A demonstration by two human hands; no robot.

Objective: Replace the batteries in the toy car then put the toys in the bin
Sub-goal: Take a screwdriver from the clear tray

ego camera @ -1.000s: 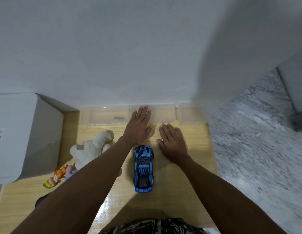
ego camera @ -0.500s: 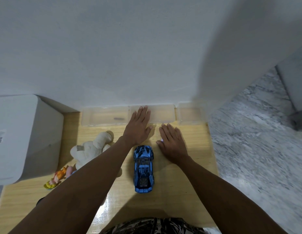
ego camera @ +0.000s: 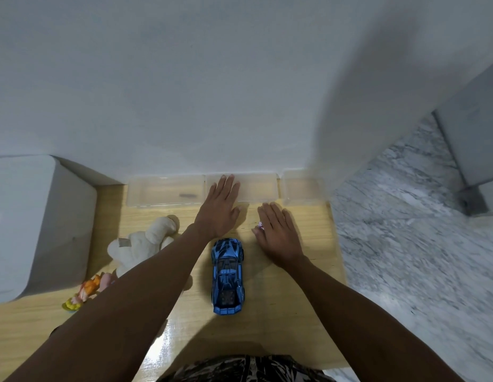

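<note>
A blue toy car (ego camera: 227, 277) stands on the wooden table (ego camera: 284, 304), its nose pointing away from me. My left hand (ego camera: 219, 208) lies flat just beyond the car, fingers spread, tips over a clear tray (ego camera: 256, 190). Flat on the table to the right of the car's nose is my right hand (ego camera: 277, 234), with a small pink object (ego camera: 259, 225) showing at its thumb side. A cream plush toy (ego camera: 142, 244) lies left of the car, partly under my left forearm. An orange and yellow figure (ego camera: 82, 295) lies further left. A white bin (ego camera: 33, 224) stands at the table's left.
Three clear shallow trays line the wall: the left one (ego camera: 165, 193) holds a small dark item, and a smaller one (ego camera: 300, 188) sits at the right. The table's right edge drops to a marble floor (ego camera: 419, 257). A white wall rises directly behind.
</note>
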